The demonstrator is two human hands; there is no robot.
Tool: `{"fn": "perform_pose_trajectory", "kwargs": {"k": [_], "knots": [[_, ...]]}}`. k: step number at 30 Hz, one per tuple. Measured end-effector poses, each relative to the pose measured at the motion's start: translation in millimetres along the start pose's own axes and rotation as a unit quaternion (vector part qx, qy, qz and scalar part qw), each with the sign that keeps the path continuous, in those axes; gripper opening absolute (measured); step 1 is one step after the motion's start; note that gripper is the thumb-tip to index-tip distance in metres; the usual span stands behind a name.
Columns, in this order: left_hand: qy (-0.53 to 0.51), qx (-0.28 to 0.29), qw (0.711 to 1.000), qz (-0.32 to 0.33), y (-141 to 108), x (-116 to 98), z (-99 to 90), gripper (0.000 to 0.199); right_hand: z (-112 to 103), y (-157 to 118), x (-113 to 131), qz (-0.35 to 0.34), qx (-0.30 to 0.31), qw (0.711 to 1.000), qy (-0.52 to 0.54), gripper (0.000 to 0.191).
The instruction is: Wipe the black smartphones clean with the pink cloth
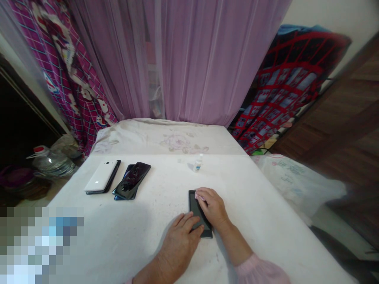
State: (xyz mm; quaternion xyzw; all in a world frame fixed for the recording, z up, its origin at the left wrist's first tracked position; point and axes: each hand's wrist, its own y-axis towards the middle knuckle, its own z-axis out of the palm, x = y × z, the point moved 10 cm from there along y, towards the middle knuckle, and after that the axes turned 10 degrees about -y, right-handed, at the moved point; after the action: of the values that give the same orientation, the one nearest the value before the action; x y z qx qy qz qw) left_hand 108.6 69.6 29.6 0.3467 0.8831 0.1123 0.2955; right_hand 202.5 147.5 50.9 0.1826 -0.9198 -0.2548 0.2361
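Observation:
A dark smartphone lies flat on the white-covered table, its long side running away from me. My left hand holds its lower part from the left, thumb and fingers resting over the glass and edge. My right hand pinches a small pinkish wipe against the upper part of the screen. The wipe is mostly hidden under the fingers. Beyond the phone stands a small clear-white bottle with a blue-marked label, apart from both hands.
To the left lie a white phone on a dark one and a glossy black phone on a dark blue one. The table meets a purple curtain at the back. A large water bottle stands beyond its left edge.

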Motion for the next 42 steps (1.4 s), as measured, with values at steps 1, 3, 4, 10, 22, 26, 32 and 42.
{"fn": "perform_pose_trajectory", "kwargs": {"k": [1, 3, 4, 10, 22, 26, 32, 42], "knots": [[-0.001, 0.004, 1.0, -0.003, 0, 0, 0.0, 0.02, 0, 0, -1, 0.001, 0.0, 1.0, -0.001, 0.018], [-0.005, 0.015, 1.0, -0.008, 0, 0, 0.5, 0.021, 0, 0, 0, 0.0, 0.003, 1.0, -0.003, 0.017], [-0.006, 0.022, 1.0, -0.01, 0, 0, 1.2, 0.022, -1, -1, 0, 0.0, 0.004, 1.0, -0.005, 0.017], [-0.006, 0.043, 0.999, -0.012, 0, -1, 3.2, 0.025, -9, -5, 9, -0.01, 0.03, 0.999, -0.009, 0.013], [0.0, 0.028, 1.0, -0.002, -1, -1, 5.4, 0.024, -1, -3, -8, 0.025, -0.013, 1.0, 0.013, 0.021], [-0.007, 0.024, 1.0, -0.008, 0, -1, 1.3, 0.023, -5, -4, -7, 0.026, -0.012, 0.999, 0.02, 0.022], [-0.001, 0.041, 0.999, -0.004, 0, -2, 2.8, 0.026, -14, -4, 6, -0.015, -0.011, 0.999, 0.027, 0.018], [-0.018, 0.08, 0.996, -0.019, 4, -6, -5.8, 0.03, -6, -2, -13, 0.066, -0.012, 0.998, -0.018, 0.018]]}}
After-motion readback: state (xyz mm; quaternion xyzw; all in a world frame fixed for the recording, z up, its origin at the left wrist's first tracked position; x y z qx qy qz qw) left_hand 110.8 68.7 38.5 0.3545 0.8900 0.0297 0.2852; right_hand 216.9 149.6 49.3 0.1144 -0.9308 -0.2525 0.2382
